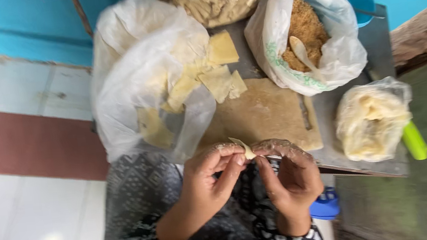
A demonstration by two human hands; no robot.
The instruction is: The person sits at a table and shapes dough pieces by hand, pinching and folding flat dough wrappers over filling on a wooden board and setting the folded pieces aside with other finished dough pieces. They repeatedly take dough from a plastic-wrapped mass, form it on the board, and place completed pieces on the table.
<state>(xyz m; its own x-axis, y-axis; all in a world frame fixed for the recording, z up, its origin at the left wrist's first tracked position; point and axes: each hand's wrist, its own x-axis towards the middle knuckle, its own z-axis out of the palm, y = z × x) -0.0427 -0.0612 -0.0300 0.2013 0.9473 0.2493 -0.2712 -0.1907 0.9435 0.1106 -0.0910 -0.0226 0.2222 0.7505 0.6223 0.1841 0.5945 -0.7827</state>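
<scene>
A small pale dough piece is pinched between the fingers of the left hand and the right hand, just in front of the near edge of the wooden board. Beyond the board, folded dough squares are seen spilling from a clear plastic bag. A bag of brown shredded filling with a spoon is placed behind the board's right corner; a bag of dough lies to its right on the worktop.
</scene>
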